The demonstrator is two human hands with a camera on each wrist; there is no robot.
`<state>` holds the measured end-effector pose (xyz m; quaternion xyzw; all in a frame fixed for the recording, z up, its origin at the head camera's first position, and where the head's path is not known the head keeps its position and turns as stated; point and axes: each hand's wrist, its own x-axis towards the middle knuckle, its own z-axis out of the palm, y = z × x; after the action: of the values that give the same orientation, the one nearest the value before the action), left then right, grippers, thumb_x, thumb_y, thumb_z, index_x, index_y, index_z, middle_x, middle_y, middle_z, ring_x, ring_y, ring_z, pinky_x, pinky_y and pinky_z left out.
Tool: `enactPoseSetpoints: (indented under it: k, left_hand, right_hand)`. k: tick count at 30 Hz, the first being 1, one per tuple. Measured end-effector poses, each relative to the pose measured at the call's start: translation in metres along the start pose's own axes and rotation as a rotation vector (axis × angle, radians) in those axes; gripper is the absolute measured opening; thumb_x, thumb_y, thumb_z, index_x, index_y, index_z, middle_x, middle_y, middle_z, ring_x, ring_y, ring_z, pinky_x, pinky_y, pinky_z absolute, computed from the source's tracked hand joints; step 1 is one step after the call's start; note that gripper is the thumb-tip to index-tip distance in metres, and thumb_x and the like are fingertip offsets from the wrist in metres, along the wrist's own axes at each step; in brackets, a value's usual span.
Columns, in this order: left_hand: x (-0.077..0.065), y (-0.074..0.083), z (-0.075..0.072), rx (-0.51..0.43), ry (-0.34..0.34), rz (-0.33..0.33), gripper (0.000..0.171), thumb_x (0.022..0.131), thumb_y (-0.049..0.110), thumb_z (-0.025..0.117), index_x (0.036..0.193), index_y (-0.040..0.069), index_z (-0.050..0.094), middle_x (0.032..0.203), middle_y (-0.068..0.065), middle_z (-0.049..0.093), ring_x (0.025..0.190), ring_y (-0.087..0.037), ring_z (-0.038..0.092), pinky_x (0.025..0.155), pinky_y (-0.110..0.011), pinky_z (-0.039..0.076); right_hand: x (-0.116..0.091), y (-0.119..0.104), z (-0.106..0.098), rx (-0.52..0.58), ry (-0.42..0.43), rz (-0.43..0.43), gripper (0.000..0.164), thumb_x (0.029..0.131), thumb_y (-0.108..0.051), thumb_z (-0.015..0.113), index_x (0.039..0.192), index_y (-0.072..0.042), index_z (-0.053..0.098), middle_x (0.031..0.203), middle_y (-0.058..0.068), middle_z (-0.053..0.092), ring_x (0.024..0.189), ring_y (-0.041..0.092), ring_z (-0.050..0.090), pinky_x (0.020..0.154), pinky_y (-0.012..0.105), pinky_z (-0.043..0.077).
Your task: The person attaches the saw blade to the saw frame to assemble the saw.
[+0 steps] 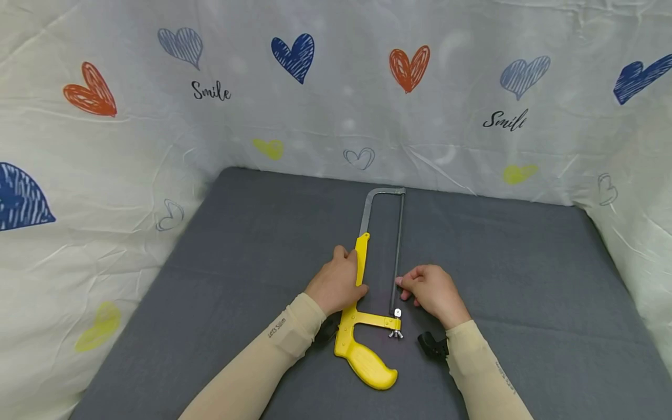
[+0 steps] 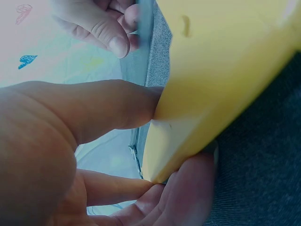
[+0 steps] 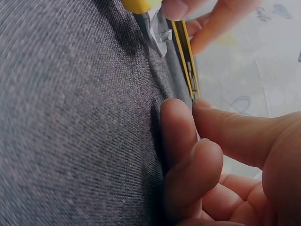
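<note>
A hacksaw with a yellow frame point(image 1: 362, 319) lies on the grey cloth, its curved yellow handle point(image 1: 370, 367) toward me and its silver bow point(image 1: 366, 213) pointing away. My left hand point(image 1: 338, 280) grips the yellow frame above the handle; in the left wrist view the thumb and fingers press on either side of the yellow metal point(image 2: 207, 70). My right hand point(image 1: 431, 290) pinches the thin dark blade point(image 1: 399, 251) between thumb and forefinger, near its lower end. A wing nut point(image 1: 396, 334) sits below the blade's near mount.
The grey cloth-covered table point(image 1: 525, 280) spreads out around the saw. A white curtain point(image 1: 336, 111) printed with hearts and the word Smile stands behind and at both sides. Black wrist mounts point(image 1: 433, 345) show beneath the sleeves.
</note>
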<state>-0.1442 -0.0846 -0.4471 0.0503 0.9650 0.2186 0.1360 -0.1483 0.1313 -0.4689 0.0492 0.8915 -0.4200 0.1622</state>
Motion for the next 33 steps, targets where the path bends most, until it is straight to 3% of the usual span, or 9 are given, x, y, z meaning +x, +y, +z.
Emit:
enactPoseSetpoints:
  k: [12,19,23,27,33]
  left_hand:
    - [0.001,-0.001,-0.001,-0.005,0.007,0.002,0.083,0.097,0.027,0.082,0.162,-0.005,0.041,0.133,-0.021,0.049,0.069,-0.020,0.063,0.067,-0.031,0.062]
    - [-0.002,0.000,0.001,0.003,-0.006,0.007,0.083,0.097,0.026,0.082,0.162,-0.006,0.041,0.136,-0.021,0.049,0.068,-0.020,0.063,0.067,-0.031,0.061]
    - [-0.002,-0.002,0.003,0.002,-0.003,0.008,0.083,0.097,0.026,0.083,0.161,-0.006,0.042,0.135,-0.021,0.049,0.070,-0.020,0.063,0.069,-0.032,0.062]
    - [-0.002,-0.003,0.004,0.014,0.005,0.010,0.082,0.097,0.027,0.083,0.161,-0.006,0.043,0.133,-0.021,0.050,0.070,-0.021,0.063,0.068,-0.032,0.061]
    - [-0.003,-0.002,0.003,0.018,0.013,0.015,0.083,0.097,0.027,0.083,0.161,-0.006,0.042,0.131,-0.022,0.050,0.068,-0.021,0.062,0.066,-0.033,0.061]
  right_hand:
    - [-0.002,-0.005,-0.003,-0.051,-0.006,0.003,0.034,0.101,-0.041,0.076,0.085,-0.011,0.078,0.072,0.003,0.073,0.062,0.020,0.058,0.058,0.033,0.043]
    - [-0.005,-0.015,0.004,-0.175,0.025,-0.017,0.047,0.098,-0.046,0.077,0.064,-0.014,0.071,0.058,0.001,0.063,0.049,0.019,0.048,0.049,0.031,0.035]
    - [0.002,-0.027,0.007,-0.252,0.073,-0.008,0.054,0.099,-0.044,0.076,0.055,-0.016,0.062,0.051,-0.002,0.050,0.045,0.016,0.042,0.046,0.030,0.030]
    - [0.010,-0.036,0.013,-0.322,0.113,0.008,0.051,0.098,-0.039,0.078,0.058,-0.015,0.058,0.054,-0.002,0.042,0.049,0.020,0.050,0.047,0.031,0.035]
    - [0.015,-0.039,0.019,-0.326,0.113,0.045,0.044,0.100,-0.035,0.076,0.063,-0.012,0.066,0.055,0.002,0.050,0.051,0.022,0.056,0.046,0.032,0.039]
